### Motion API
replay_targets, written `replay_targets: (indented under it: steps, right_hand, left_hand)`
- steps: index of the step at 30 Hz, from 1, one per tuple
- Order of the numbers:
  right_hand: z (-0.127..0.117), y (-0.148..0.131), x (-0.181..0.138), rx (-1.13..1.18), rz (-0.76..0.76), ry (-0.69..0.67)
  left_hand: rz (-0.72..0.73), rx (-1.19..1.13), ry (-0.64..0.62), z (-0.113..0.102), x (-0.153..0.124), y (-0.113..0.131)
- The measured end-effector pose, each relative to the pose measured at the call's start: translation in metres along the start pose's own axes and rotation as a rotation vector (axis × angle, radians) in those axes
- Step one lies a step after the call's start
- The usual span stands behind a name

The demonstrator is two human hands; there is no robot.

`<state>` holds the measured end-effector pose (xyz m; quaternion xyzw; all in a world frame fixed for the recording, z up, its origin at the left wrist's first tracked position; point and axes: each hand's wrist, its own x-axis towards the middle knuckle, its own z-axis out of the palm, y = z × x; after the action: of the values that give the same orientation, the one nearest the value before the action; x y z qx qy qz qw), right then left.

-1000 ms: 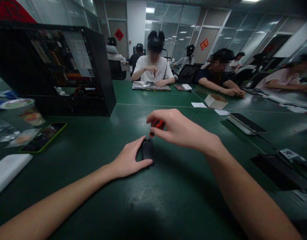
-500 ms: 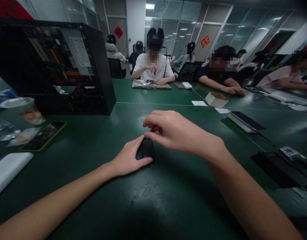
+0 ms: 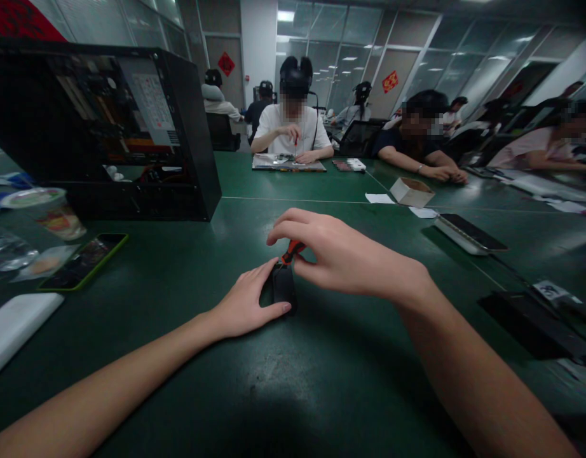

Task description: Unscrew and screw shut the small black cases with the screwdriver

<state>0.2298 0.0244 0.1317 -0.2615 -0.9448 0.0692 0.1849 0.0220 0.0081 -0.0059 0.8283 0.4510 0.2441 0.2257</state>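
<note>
A small black oblong device lies on the green table. My left hand is closed on it, thumb across its near end and fingertips along its far left side. A screwdriver with a red and black handle leans over the device's far end, its shaft pointing down onto it. My right hand is around the handle, with the thumb beside it and the fingers curved over the top. The screwdriver's tip is too small to make out.
An opened black computer case stands at the left. Near it are a plastic cup and a green-edged phone. A small box and a dark-topped device lie at right. A co-worker sits opposite.
My right thumb and fingers have shifted on the screwdriver handle, and more of the handle shows. The left hand and the black device have stayed in place.
</note>
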Motion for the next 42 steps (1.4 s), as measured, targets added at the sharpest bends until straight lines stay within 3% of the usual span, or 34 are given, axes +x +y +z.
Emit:
replay_targets:
  steps: [5,10,15,20,42]
  right_hand:
    - [0.0,-0.0013,-0.0002,-0.054,0.062,0.01]
    - [-0.0008,-0.0017,-0.0005,-0.006,0.004,0.0]
    - [0.0002,-0.0004,-0.0004,-0.065,0.075,0.004]
    - [-0.0005,-0.0012,-0.0005,-0.002,0.013,-0.023]
    - [-0.0018,-0.0039,0.0005,-0.033,0.028,-0.037]
  left_hand:
    - [0.011,0.002,-0.005,-0.0001,0.0001,0.0]
    - [0.0,-0.005,0.007,-0.0003,0.0006,0.0005]
    - [0.014,-0.004,-0.001,-0.0001,-0.0001,-0.0005]
    - [0.01,0.001,0.003,0.0,-0.0006,-0.0011]
    - [0.006,-0.011,0.002,-0.0003,-0.0008,0.0008]
